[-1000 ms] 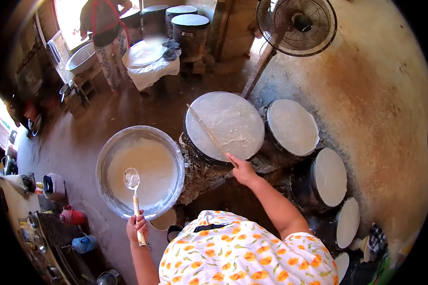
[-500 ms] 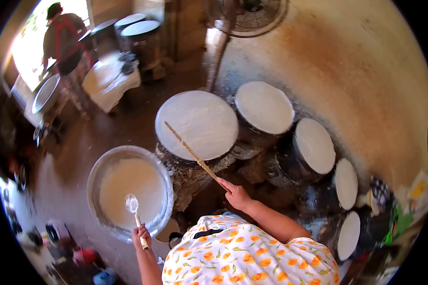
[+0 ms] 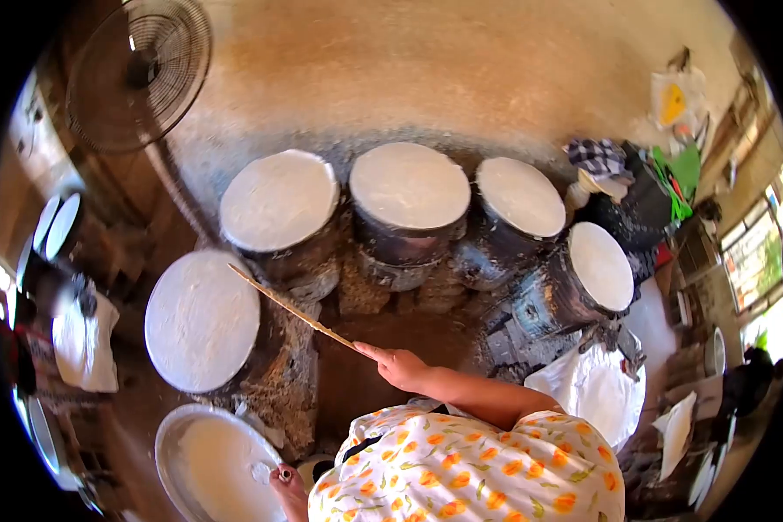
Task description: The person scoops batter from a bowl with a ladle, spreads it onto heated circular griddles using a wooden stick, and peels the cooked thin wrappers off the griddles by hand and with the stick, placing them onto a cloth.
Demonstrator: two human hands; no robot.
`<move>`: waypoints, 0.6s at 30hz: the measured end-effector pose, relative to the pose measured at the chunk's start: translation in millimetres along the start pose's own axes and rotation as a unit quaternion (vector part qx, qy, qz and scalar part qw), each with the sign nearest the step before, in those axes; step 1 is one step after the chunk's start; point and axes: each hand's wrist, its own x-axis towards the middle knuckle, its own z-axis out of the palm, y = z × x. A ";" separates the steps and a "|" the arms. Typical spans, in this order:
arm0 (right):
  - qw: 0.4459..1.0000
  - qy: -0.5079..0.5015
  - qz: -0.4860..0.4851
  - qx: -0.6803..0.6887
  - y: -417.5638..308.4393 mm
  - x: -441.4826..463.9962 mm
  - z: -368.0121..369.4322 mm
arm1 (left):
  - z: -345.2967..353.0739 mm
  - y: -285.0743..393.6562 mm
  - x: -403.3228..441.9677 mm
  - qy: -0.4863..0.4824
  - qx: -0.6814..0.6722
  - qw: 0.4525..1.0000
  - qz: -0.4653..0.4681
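Note:
My right hand (image 3: 400, 367) is closed round one end of a long thin stick (image 3: 291, 306), which points up and left, its tip over the edge of a round white-topped drum (image 3: 202, 322). At the bottom, my left hand (image 3: 289, 487) grips the handle of a ladle (image 3: 261, 472). Only the handle's end and part of the ladle's bowl show, at the right side of a wide metal basin (image 3: 170, 435) holding pale liquid. The ladle's bowl is over that liquid.
More white-topped drums (image 3: 280, 202) curve along the wall, the rightmost (image 3: 602, 265) tilted in view. A standing fan (image 3: 139, 74) is at upper left. A white-covered round surface (image 3: 587, 391) lies to the right. Black and green bags (image 3: 683, 174) sit at upper right.
The view has swung right, so the drums, basin and fan appear further left and the co-worker is no longer clearly seen. Both hands still hold the stick and the ladle.

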 end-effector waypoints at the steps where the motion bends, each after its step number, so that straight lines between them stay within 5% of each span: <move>1: 1.000 0.012 0.003 0.004 5.0 -3.1 -14.2 | 13.2 -14.2 -5.3 0.038 -0.025 0.998 0.037; 3: 0.995 -0.027 0.100 0.005 14.8 -11.1 -44.5 | 24.2 -35.8 5.6 0.048 -0.016 0.997 0.058; 9: 0.974 0.027 0.162 0.157 113.7 -47.2 -87.1 | 66.6 -98.5 1.3 -0.004 0.118 0.993 0.029; 13: 0.949 0.033 0.220 0.223 132.4 -57.8 -138.4 | 130.6 -164.3 -39.1 -0.148 0.179 0.971 0.061; 15: 0.946 0.039 0.229 0.227 141.9 -59.9 -154.1 | 186.7 -209.7 -114.0 -0.180 0.322 0.912 0.181; 18: 0.945 0.044 0.232 0.228 151.5 -64.0 -163.3 | 238.1 -235.7 -116.8 -0.221 0.445 0.819 0.288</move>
